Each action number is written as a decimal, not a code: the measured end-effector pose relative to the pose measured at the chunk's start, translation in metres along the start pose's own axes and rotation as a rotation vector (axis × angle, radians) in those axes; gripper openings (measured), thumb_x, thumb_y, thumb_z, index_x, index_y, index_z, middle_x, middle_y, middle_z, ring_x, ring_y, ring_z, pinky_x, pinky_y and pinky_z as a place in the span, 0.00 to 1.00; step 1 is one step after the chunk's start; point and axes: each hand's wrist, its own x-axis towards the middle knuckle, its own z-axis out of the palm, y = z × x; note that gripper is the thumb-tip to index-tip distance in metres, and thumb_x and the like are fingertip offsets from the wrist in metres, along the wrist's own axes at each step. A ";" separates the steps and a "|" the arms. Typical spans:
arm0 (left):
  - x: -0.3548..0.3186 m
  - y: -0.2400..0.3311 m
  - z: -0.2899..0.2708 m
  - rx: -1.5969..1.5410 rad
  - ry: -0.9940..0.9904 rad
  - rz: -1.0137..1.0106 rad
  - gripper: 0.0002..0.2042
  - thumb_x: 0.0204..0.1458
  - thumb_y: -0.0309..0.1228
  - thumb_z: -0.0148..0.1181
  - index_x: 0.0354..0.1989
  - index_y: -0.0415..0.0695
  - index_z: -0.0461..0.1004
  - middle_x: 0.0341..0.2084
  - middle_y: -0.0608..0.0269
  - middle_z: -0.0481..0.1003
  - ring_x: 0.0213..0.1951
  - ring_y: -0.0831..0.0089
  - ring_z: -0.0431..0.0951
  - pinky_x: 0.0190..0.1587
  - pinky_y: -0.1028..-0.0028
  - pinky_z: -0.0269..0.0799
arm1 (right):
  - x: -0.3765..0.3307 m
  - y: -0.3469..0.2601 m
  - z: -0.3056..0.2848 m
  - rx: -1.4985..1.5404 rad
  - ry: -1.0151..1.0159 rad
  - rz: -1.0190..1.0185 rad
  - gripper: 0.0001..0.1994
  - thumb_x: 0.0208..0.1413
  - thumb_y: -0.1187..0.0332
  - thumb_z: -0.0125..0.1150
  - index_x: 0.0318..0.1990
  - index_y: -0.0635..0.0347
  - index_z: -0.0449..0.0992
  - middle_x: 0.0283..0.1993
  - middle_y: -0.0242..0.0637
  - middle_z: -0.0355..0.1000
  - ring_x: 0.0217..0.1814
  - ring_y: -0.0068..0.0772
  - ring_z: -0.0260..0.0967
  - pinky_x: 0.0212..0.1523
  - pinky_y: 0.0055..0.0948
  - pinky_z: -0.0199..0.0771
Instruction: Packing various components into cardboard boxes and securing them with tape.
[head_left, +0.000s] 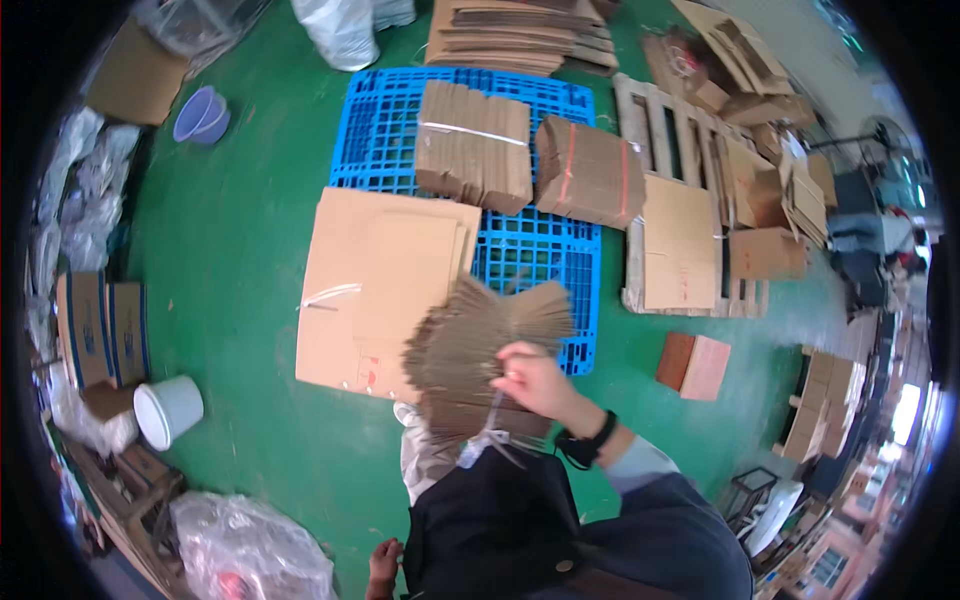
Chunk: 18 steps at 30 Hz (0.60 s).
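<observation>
My right hand is closed in a pinch on the white strap that ties a bundle of folded cardboard pieces. The bundle hangs in front of my legs, its strips fanned out at the top and left and somewhat blurred. Lower down, the strap's loose ends dangle near my dark apron. At my left side, near the bottom edge, my left hand hangs with loosely bent fingers a little apart and nothing visible in them; part of it is cut off from sight.
Ahead lies a blue plastic pallet bearing two strapped cardboard bundles. Flat cardboard sheets overlap its near left corner. A wooden pallet with cartons stands right, beside a reddish-brown box. Buckets and plastic wrap lie left.
</observation>
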 end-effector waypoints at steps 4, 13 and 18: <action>0.003 0.021 0.024 0.273 -0.075 0.134 0.18 0.55 0.37 0.56 0.49 0.36 0.73 0.32 0.64 0.78 0.34 0.77 0.77 0.35 0.76 0.72 | -0.028 0.031 -0.068 -0.168 0.096 0.215 0.16 0.42 0.67 0.69 0.18 0.61 0.64 0.39 0.46 0.73 0.43 0.49 0.69 0.45 0.40 0.69; -0.020 0.044 0.031 0.198 -0.007 -0.084 0.15 0.56 0.34 0.56 0.46 0.36 0.73 0.34 0.61 0.79 0.35 0.77 0.77 0.35 0.77 0.71 | -0.021 0.304 -0.050 -0.300 0.157 0.369 0.12 0.41 0.69 0.65 0.16 0.61 0.68 0.32 0.47 0.71 0.34 0.51 0.69 0.38 0.45 0.69; 0.001 0.050 0.036 0.230 -0.009 -0.173 0.16 0.55 0.36 0.57 0.46 0.36 0.73 0.35 0.60 0.79 0.37 0.75 0.78 0.38 0.75 0.73 | 0.012 0.378 -0.043 -0.748 -0.003 0.765 0.08 0.44 0.66 0.63 0.31 0.60 0.77 0.39 0.50 0.71 0.44 0.54 0.68 0.46 0.46 0.70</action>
